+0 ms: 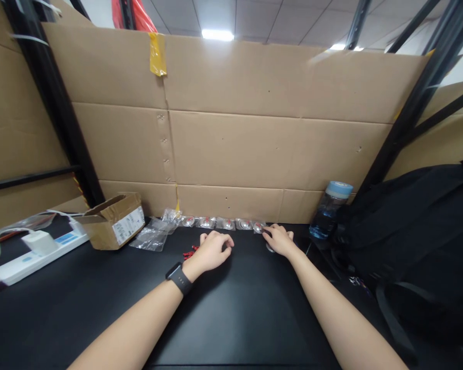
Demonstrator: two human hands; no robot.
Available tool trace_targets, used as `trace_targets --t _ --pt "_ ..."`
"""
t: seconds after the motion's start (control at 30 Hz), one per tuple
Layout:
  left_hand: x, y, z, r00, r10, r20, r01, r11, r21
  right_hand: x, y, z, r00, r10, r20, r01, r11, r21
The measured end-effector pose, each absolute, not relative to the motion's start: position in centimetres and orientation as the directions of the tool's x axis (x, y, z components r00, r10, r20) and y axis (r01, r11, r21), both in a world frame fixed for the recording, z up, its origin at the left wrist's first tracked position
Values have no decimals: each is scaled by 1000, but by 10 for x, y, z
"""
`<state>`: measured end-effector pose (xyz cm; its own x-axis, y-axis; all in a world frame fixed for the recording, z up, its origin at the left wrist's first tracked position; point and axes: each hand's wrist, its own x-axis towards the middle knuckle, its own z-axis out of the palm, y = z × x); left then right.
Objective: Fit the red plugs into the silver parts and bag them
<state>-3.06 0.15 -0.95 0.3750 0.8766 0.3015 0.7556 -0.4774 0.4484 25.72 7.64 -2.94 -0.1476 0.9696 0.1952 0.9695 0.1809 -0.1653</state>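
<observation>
I've got the row of small clear packets at twelve o'clock, along the far edge of the worktop, and my right hand is at about one o'clock, fingertips at the endmost packet; whether they're clamped on it, I can't tell. There's a pale round rim peeking out beneath that hand. My left hand is well apart from it, loosely curled, thumb and forefinger parted with nothing showing between, just beside some red pieces at eleven o'clock. Now, handling: these packets look light, with slick, floppy film around something round and probably firmer, so I'd pinch across the round part, gently, because the loose film could slide or crumple. The red pieces look small and light; I'd favour a fingertip grip on one at a time. Over at ten o'clock, the empty-looking clear bags seem softer yet, best lifted by an edge. And the writing? The cardboard box beyond them carries a white label, its print too small to read. Red marks show on the packets, but I can't make out letters, and I can read no brand on the blue-lidded bottle at two o'clock.
</observation>
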Motion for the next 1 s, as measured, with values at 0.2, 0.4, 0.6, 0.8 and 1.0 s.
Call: trace_targets --t 0.2,0.4,0.6,0.8,1.0 --pt "-45 8 -4 398 852 341 780 -510 364 252 74 -28 -159 957 243 965 203 -168" --pt "-100 33 10 187 909 373 893 -316 321 249 70 -27 -266 922 282 936 318 -155" --pt "-129 44 5 244 957 158 885 -286 366 243 72 -35 -253 937 240 950 287 -122" --pt "-131 46 2 367 928 66 842 -362 401 253 72 -20 -209 943 260 957 253 -145" --pt "-136 50 -3 390 921 12 834 -359 419 286 69 -6 -346 933 94 855 355 -378"
